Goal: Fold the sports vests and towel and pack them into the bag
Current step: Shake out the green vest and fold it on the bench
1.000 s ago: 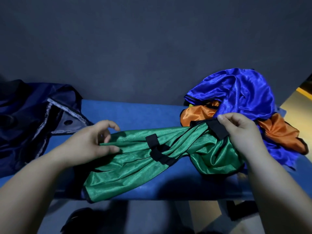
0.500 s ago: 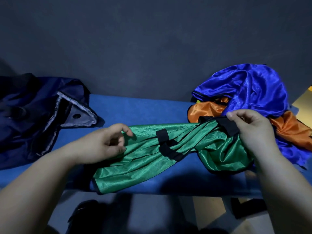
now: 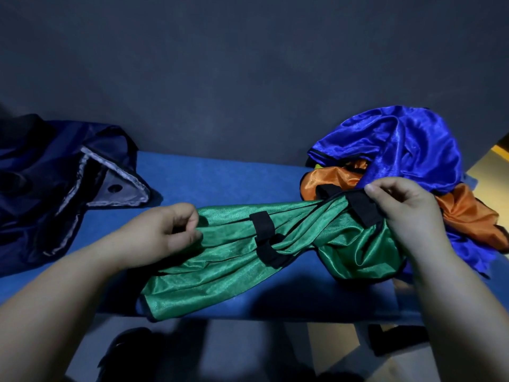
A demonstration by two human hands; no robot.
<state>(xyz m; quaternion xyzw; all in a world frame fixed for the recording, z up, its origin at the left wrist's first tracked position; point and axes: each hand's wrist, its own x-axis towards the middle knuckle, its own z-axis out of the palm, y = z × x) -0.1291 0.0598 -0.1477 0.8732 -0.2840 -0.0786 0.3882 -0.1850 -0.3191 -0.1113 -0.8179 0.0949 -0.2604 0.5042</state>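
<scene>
Both hands, left (image 3: 162,235) and right (image 3: 405,213), pinch opposite ends of the green vest (image 3: 248,260), stretched left-right across the bench.

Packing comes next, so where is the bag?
In the head view the navy bag lies at the left on the blue surface, left of the green vest.

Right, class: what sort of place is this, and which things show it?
Probably a sports kit or changing area: shiny team vests heaped on a blue bench, beside an open navy bag.
</scene>
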